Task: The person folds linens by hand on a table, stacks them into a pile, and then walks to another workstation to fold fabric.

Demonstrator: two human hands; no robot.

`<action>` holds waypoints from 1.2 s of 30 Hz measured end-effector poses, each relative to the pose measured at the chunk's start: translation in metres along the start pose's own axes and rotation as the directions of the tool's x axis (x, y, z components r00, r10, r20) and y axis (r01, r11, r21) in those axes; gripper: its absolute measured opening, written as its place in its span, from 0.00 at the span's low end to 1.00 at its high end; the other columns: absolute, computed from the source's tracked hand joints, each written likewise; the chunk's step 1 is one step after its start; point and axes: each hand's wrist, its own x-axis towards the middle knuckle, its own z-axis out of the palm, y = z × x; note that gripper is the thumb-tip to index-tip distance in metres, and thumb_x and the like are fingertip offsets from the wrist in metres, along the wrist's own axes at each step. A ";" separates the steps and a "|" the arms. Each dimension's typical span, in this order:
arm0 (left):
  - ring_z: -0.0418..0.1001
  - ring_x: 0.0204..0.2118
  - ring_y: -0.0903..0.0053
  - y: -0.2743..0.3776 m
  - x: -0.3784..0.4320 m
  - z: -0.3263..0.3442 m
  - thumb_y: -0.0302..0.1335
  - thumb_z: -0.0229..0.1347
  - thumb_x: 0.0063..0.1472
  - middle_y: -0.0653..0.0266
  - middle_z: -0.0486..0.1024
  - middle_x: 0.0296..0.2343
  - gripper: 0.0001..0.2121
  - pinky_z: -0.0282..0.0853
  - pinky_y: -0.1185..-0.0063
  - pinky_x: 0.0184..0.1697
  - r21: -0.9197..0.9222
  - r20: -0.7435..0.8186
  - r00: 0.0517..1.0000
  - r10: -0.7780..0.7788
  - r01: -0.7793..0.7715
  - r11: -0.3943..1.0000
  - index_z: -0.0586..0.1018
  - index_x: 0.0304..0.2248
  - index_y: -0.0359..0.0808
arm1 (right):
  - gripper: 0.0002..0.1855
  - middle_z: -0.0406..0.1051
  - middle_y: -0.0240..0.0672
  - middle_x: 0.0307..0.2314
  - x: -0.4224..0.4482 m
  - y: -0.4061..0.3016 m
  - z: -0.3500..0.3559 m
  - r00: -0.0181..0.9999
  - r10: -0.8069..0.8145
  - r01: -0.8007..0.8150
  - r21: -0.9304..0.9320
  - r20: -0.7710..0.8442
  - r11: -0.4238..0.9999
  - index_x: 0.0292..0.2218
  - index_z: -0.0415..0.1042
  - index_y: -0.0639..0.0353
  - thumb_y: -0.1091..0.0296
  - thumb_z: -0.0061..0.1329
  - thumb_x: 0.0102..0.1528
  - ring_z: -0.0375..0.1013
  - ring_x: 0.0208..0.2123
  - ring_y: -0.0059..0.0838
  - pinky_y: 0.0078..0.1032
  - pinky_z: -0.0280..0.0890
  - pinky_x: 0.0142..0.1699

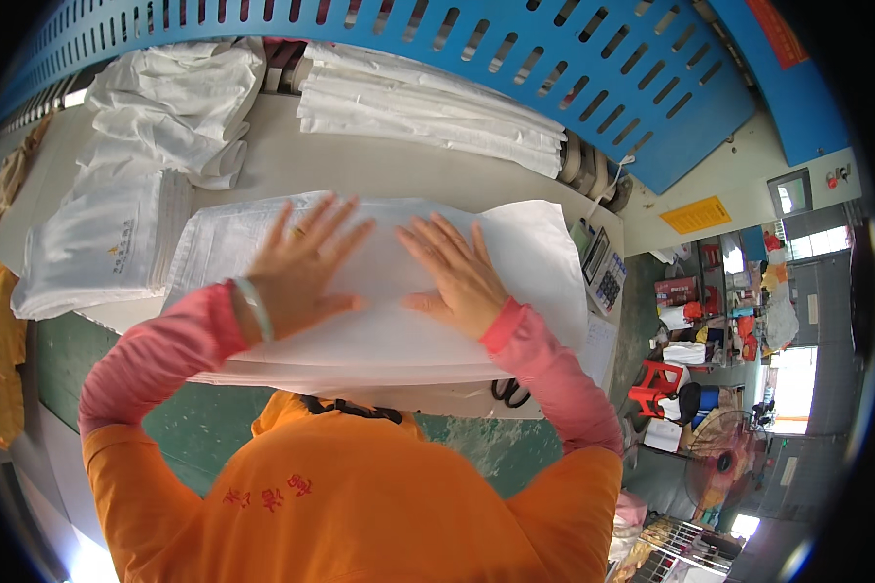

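A broad stack of folded white cloth lies on the pale work table in front of me. My left hand, with a ring and a pale bangle, is over the left-centre part of its top layer, fingers spread and holding nothing. Over the right-centre part is my right hand, palm down, fingers apart and also empty. Whether the palms press on the cloth or hover just above it, I cannot tell. Left of this stack sits a pile of folded white cloths bearing print.
Rumpled white cloth and layered white cloth lie by the rollers under a slotted blue machine panel. A calculator stands at the table's right edge; black-handled scissors poke out near the front edge.
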 end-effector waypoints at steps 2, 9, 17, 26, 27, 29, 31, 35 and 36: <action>0.37 0.56 0.63 -0.004 -0.013 0.038 0.46 0.44 0.51 0.57 0.39 0.53 0.34 0.31 0.60 0.54 0.016 0.097 0.994 0.042 -0.044 0.999 0.47 0.52 0.41 | 0.35 0.41 0.39 0.52 -0.012 0.014 0.020 0.983 0.181 -0.160 -0.317 0.037 0.935 0.52 0.46 0.49 0.45 0.38 0.46 0.37 0.55 0.38 0.54 0.32 0.52; 0.35 0.57 0.70 -0.050 -0.051 0.030 0.48 0.47 0.46 0.64 0.38 0.54 0.38 0.29 0.61 0.54 0.177 0.143 0.832 -0.536 0.512 0.841 0.44 0.53 0.43 | 0.38 0.35 0.47 0.52 -0.075 0.078 0.023 0.627 0.767 -0.769 -0.264 -0.137 0.582 0.53 0.39 0.53 0.43 0.34 0.48 0.40 0.52 0.51 0.39 0.44 0.53; 0.47 0.53 0.65 -0.126 0.000 0.031 0.51 0.45 0.48 0.60 0.51 0.50 0.34 0.39 0.58 0.52 0.195 0.224 0.722 -0.654 0.625 0.756 0.52 0.51 0.42 | 0.39 0.54 0.54 0.44 -0.055 0.236 0.043 0.635 0.773 -0.689 0.444 -0.012 0.573 0.49 0.47 0.66 0.43 0.37 0.47 0.53 0.48 0.44 0.36 0.51 0.49; 0.70 0.33 0.65 -0.239 0.164 0.138 0.33 0.39 0.56 0.52 0.68 0.33 0.16 0.68 0.73 0.35 -0.811 0.584 0.391 -0.712 0.327 -0.486 0.59 0.43 0.38 | 0.22 0.62 0.43 0.34 0.015 0.411 0.079 0.073 0.986 -0.154 0.978 0.153 -0.140 0.46 0.53 0.55 0.66 0.37 0.49 0.66 0.31 0.37 0.35 0.64 0.33; 0.70 0.33 0.65 -0.238 0.168 0.144 0.33 0.39 0.56 0.52 0.68 0.33 0.16 0.68 0.73 0.35 -0.814 0.580 0.391 -0.715 0.321 -0.484 0.59 0.43 0.38 | 0.22 0.62 0.42 0.34 0.016 0.415 0.078 0.060 0.962 0.027 0.963 0.265 -0.267 0.46 0.53 0.54 0.67 0.38 0.48 0.65 0.32 0.36 0.36 0.64 0.34; 0.70 0.33 0.67 -0.240 0.158 0.155 0.27 0.39 0.56 0.52 0.68 0.33 0.16 0.69 0.75 0.35 -0.931 0.354 0.545 -0.760 0.131 -0.339 0.57 0.45 0.38 | 0.22 0.63 0.41 0.33 0.033 0.391 0.086 0.168 0.985 -0.049 0.998 -0.041 0.050 0.45 0.54 0.57 0.74 0.39 0.47 0.67 0.29 0.35 0.30 0.65 0.33; 0.70 0.32 0.70 -0.232 0.171 0.146 0.22 0.41 0.54 0.54 0.68 0.31 0.18 0.69 0.77 0.35 -0.921 0.376 0.588 -0.716 0.152 -0.359 0.57 0.46 0.38 | 0.21 0.63 0.36 0.30 0.028 0.397 0.077 0.176 0.978 -0.018 0.993 -0.113 0.118 0.43 0.55 0.55 0.78 0.39 0.47 0.68 0.27 0.33 0.30 0.66 0.31; 0.71 0.31 0.74 -0.235 0.169 0.138 0.23 0.49 0.50 0.59 0.69 0.28 0.14 0.69 0.80 0.32 -0.935 0.347 0.589 -0.730 0.275 -0.222 0.63 0.38 0.35 | 0.15 0.63 0.34 0.30 0.041 0.379 0.067 0.252 0.953 0.093 0.984 -0.170 0.151 0.38 0.58 0.58 0.73 0.42 0.47 0.67 0.27 0.32 0.29 0.66 0.31; 0.71 0.29 0.75 -0.231 0.172 0.135 0.26 0.52 0.49 0.60 0.69 0.27 0.13 0.69 0.81 0.30 -0.928 0.347 0.604 -0.717 0.329 -0.172 0.65 0.35 0.34 | 0.14 0.63 0.35 0.30 0.043 0.374 0.061 0.231 0.963 0.084 0.989 -0.140 0.124 0.37 0.59 0.57 0.72 0.42 0.47 0.67 0.26 0.32 0.29 0.66 0.31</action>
